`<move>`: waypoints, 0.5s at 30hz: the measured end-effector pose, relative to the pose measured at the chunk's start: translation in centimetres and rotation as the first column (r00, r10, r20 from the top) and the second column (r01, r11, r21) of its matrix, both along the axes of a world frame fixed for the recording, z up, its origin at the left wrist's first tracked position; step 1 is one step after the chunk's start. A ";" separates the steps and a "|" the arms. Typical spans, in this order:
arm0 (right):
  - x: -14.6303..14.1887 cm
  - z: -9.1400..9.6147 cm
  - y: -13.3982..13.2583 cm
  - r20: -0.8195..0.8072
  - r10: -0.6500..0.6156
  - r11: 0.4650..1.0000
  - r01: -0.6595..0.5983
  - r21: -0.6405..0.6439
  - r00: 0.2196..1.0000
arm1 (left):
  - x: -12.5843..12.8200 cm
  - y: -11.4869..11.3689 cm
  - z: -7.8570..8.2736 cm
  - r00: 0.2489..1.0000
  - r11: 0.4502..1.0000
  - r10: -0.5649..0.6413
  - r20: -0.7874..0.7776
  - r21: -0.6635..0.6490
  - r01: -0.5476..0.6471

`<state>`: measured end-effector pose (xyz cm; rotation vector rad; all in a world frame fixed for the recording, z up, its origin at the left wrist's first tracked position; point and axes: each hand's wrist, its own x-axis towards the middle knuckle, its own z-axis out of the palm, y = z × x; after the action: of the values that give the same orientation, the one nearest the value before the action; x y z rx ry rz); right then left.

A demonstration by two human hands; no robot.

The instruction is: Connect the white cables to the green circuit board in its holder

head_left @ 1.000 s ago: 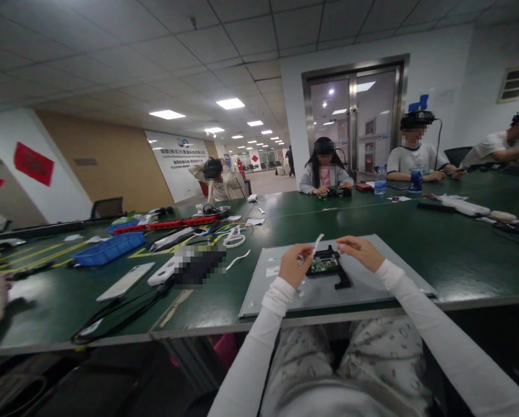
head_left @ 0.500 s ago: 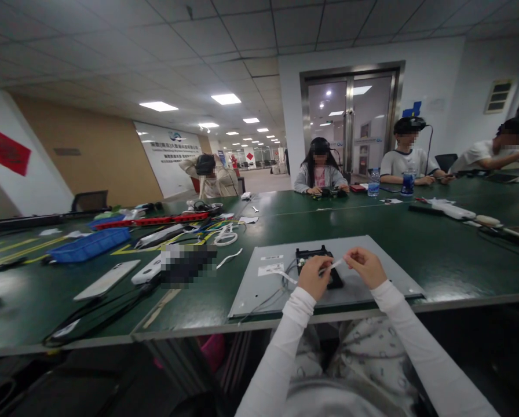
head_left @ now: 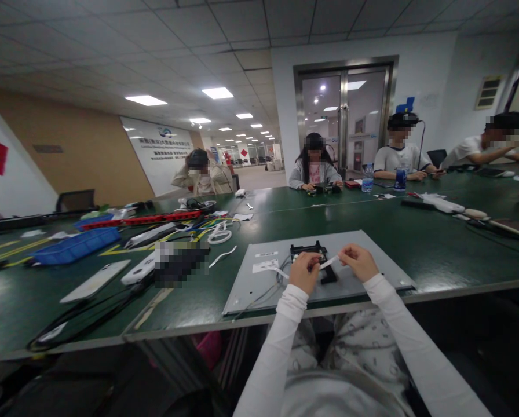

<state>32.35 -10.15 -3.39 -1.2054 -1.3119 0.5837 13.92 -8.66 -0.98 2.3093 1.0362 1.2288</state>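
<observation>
A thin white flat strip (head_left: 330,261), much like a ribbon cable, is stretched between my two hands. My left hand (head_left: 303,272) pinches one end, its fingers closed. At the other end, the fingertips of my right hand (head_left: 358,262) are pressed together on the strip. Below them lies a grey metal panel (head_left: 247,292), flat at the table's front edge. A black plastic bracket (head_left: 330,275) rests on the panel, partly behind my left hand. Another white flat piece (head_left: 277,270) runs from the left hand toward a label on the panel, and thin grey wires (head_left: 263,296) curve beside it.
On the green table (head_left: 277,217) to the left lie a loose white strip (head_left: 223,256), a pale phone (head_left: 95,281), a blue tray (head_left: 76,245) and coiled white cable (head_left: 219,233). Across the table sit several people, near a water bottle (head_left: 367,179). Power strips (head_left: 444,202) lie at right.
The whole view has shifted slightly, so the table and panel appear further left. Both hands still hold the white strip, at a slightly different tilt.
</observation>
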 end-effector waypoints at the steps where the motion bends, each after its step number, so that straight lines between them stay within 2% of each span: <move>1: 0.0 0.0 0.0 0.013 0.003 1.000 -0.003 -0.010 1.000 | 0.0 0.1 -0.1 1.000 1.000 -0.001 -0.005 0.000 0.001; 5: -0.2 0.0 -0.2 0.154 -0.001 0.999 0.006 -0.032 0.988 | -0.1 0.2 -0.4 0.999 1.000 0.012 -0.029 -0.001 -0.012; 9: -0.4 0.1 -0.4 0.352 -0.097 0.995 0.098 0.016 0.931 | -0.1 0.2 -0.4 0.997 0.999 0.038 -0.070 0.001 -0.038; 15: -0.3 -0.5 0.2 0.476 -0.129 0.991 0.128 0.033 0.870 | 0.1 0.0 -0.1 0.994 0.999 0.033 -0.104 -0.022 -0.036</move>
<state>32.09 -9.94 -3.88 -1.4840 -1.6241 0.1866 14.02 -8.63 -1.13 2.3678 1.1242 1.1130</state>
